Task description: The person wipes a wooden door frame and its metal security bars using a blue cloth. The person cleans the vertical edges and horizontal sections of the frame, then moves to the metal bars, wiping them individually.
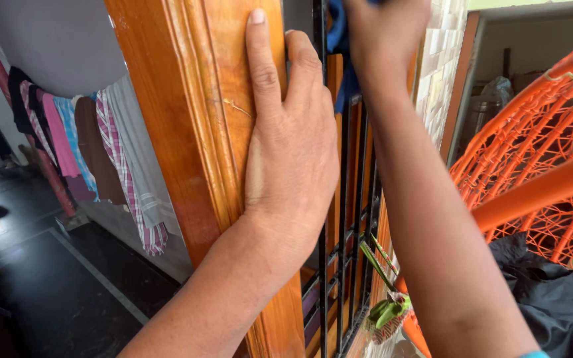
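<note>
Orange net swing chair (pixel 538 132) holds black cloth (pixel 552 292); left hand (pixel 290 142) flat on wooden frame (pixel 193 99)

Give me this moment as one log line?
left hand: flat on wooden door frame | right hand: blue cloth against black grille

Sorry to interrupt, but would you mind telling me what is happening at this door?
A person stands close against a varnished wooden door frame. The left hand lies flat on the frame's edge, fingers pointing up. The right hand reaches up at the black metal grille, pressed on a blue cloth that is mostly hidden behind it. An orange net swing chair hangs to the right.
</note>
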